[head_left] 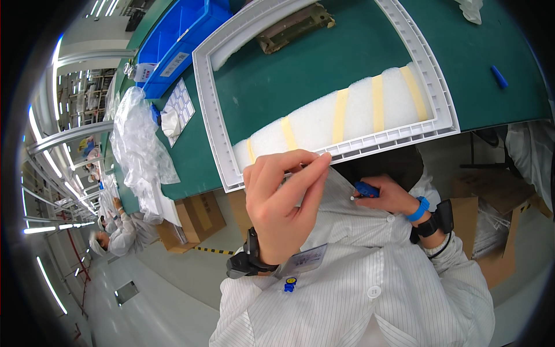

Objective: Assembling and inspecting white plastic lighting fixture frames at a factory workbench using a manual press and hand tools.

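Observation:
A large white plastic frame (445,113), rectangular with a ribbed edge, lies on the green table. My left hand (283,196) is closed in a pinch, its fingertips at the frame's front bar. Whether something small is between them is hidden. To its right, below the table edge, my right hand (390,195) is wrapped round a small blue tool (366,189) with a light tip; its kind is unclear. Inside the frame, along the front bar, lies a white foam pad (361,110) crossed by several yellow strips.
A worn brown block (295,29) lies within the frame's opening on the green table (485,58). Blue bins (179,40), clear plastic wrap (139,139) and a patterned card (184,110) are at left. A blue cap-like piece (499,77) lies right. Cardboard boxes (199,217) stand below.

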Demonstrator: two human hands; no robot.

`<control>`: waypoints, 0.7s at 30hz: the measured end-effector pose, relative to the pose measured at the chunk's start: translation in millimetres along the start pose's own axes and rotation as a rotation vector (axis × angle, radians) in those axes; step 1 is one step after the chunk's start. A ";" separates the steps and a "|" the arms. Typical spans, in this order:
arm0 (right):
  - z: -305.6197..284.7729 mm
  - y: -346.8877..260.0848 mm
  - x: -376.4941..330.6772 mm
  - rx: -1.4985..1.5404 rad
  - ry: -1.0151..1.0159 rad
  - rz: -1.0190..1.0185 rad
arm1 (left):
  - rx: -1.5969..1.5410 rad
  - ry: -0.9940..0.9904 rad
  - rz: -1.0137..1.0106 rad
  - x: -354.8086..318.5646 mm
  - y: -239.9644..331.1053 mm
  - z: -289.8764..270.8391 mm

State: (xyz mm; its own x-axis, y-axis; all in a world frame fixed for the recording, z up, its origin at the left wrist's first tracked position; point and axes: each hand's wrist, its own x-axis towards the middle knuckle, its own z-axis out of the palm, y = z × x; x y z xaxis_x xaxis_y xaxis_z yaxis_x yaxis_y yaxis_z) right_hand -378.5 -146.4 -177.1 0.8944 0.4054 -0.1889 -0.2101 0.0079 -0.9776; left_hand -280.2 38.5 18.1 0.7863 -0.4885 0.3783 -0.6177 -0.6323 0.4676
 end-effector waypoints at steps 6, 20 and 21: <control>-0.7 -4.0 2.3 -0.002 -0.014 0.021 | 0.124 0.169 0.068 -19.6 -9.4 16.0; 3.4 -6.6 2.3 0.079 0.008 0.085 | 0.246 0.347 0.240 -29.4 -36.9 51.1; 3.9 -6.7 2.0 0.063 0.011 0.083 | 0.247 0.353 0.238 -29.2 -36.3 50.1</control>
State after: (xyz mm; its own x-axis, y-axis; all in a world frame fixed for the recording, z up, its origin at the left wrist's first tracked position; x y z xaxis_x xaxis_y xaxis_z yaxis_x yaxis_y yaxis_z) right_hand -376.9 -142.1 -170.5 0.8769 0.3971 -0.2708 -0.3083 0.0325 -0.9507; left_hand -280.3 45.6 -50.0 0.5454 -0.4303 0.7193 -0.7254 -0.6723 0.1479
